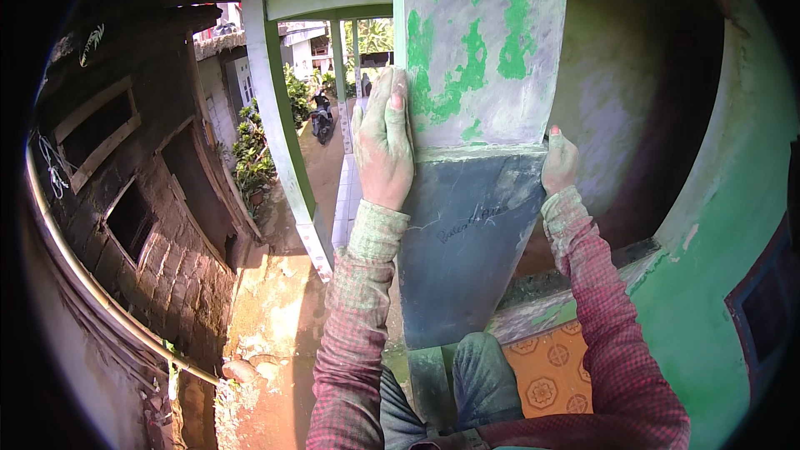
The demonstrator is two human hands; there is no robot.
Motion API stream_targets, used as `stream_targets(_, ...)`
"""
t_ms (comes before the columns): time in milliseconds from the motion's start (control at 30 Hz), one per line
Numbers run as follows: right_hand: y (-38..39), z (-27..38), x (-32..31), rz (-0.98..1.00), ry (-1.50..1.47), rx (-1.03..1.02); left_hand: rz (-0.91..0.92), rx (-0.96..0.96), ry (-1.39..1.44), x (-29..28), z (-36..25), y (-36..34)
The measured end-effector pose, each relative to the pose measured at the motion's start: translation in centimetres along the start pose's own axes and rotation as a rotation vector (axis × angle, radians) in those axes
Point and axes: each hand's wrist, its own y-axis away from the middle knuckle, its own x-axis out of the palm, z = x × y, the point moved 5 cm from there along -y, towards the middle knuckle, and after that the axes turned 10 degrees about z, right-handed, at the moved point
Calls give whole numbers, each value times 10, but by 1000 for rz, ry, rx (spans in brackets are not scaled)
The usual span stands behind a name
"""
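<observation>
A square pillar (467, 42) stands right in front of me, its pale upper face patched with worn green paint. Below a rough ledge, its lower face is a dark grey panel (467, 267) with a handwritten scrawl. My left hand (385, 143) lies along the pillar's left side, fingers stretched upward and thumb against the edge. On the opposite side, my right hand (560, 162) rests at the right edge near the ledge. Its thumb points up, and the other fingers are mostly hidden. Pale dust coats both hands and the checked sleeves.
An old wooden-walled building (133, 183) is at the left beyond a dirt path (275, 317). Further off stand a parked motorbike (322, 121) and bushes. A green wall (700, 300) curves along the right. Orange patterned floor tiles (554, 371) lie beside my knee (483, 379).
</observation>
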Motion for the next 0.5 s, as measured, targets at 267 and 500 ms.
stream_targets(267,1,10,0,-67,-54,-48,-33,104,-130,26,6,-44)
stream_targets(500,2,8,4,-101,-158,-59,104,166,-149,20,-4,-86)
